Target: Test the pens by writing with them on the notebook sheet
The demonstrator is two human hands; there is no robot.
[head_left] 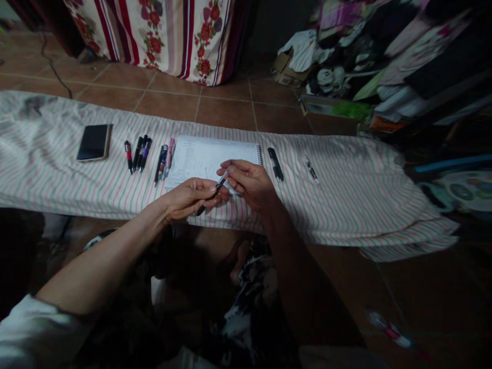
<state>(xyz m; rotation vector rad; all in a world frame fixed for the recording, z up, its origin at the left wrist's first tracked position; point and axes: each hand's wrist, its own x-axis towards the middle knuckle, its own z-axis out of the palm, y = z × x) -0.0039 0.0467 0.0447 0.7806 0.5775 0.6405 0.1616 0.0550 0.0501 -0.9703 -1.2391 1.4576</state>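
Both my hands are together over the near edge of a spiral notebook (215, 151). Between them is a slim pen (220, 183), dark at its lower end and pale or clear toward the top. My left hand (196, 197) is closed around the pen's dark lower part. The fingertips of my right hand (248, 182) pinch its upper end. Right of the notebook lies a black pen (275, 164), and farther right a thinner clear and black pen (311, 169). To the left are several pens in two groups, one of dark pens (140, 154) and one with pink pens (169, 156).
A phone or tablet (94, 142) lies on the striped cloth (346, 195) at left. Beyond the bench hangs a flowered curtain (172, 36). Clothes and boxes (292, 69) are piled at the back right. Something clear and red (390, 328) lies on the tiled floor.
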